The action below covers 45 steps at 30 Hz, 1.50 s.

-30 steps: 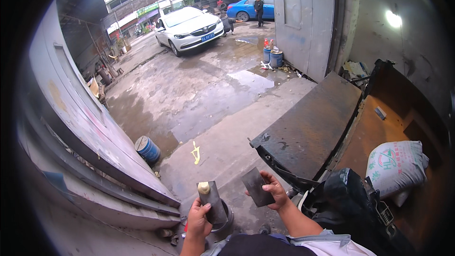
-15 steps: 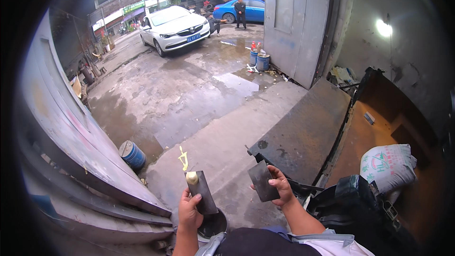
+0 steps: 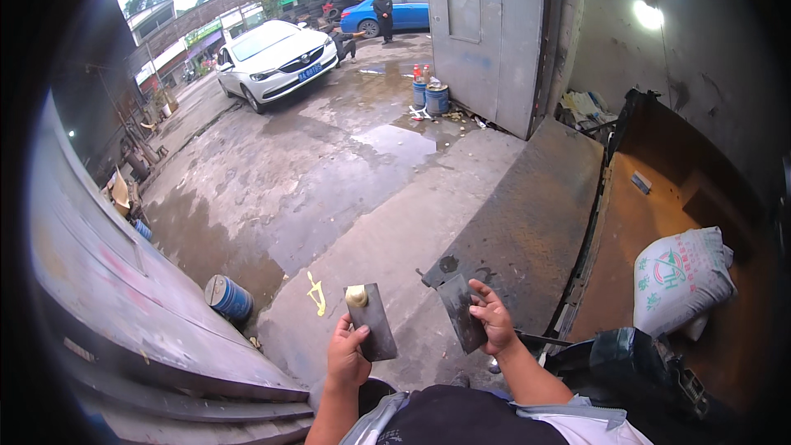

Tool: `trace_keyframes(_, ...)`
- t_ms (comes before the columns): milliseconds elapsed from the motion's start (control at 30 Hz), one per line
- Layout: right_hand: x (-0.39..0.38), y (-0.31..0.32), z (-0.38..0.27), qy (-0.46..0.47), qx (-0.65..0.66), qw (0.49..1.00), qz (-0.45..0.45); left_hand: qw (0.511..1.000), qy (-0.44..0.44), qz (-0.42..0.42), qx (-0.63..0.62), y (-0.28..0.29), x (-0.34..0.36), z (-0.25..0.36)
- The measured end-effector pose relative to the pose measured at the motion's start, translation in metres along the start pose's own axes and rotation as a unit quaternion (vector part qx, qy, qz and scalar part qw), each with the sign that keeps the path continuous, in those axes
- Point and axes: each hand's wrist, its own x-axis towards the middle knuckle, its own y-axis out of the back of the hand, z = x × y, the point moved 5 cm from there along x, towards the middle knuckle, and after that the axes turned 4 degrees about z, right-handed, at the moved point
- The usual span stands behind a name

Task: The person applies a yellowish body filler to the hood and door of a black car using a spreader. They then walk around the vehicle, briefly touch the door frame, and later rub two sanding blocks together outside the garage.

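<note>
Dark grey plates, white car

Left hand: grips a dark flat metal plate with a pale round knob at its top. Right hand: grips a second dark metal plate. Surroundings: wet concrete yard, blue drum, white car, grey steel door, white sack.

The lower end of the dark plate is covered by the left hand; the sack is partly swallowed by the dark rim.
</note>
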Motion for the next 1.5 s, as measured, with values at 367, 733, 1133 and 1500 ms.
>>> trace_keyframes(367, 0.043, -0.029, 0.012, -0.026, -0.103, 0.994, 0.019, 0.994, 0.091, -0.043, 0.053, -0.020, 0.079, 0.002)
trace_keyframes(733, 0.201, -0.105, 0.103, -0.034, -0.255, 0.965, -0.055, 0.989, 0.135, -0.063, 0.017, 0.054, 0.243, 0.075)
trace_keyframes(1133, 0.353, -0.223, 0.177, -0.046, -0.264, 0.957, -0.107, 0.988, 0.094, -0.119, -0.007, 0.087, 0.362, 0.215)
trace_keyframes(1500, 0.456, -0.134, 0.118, 0.078, -0.298, 0.943, 0.122, 0.981, 0.077, -0.146, 0.098, 0.049, 0.450, 0.207)
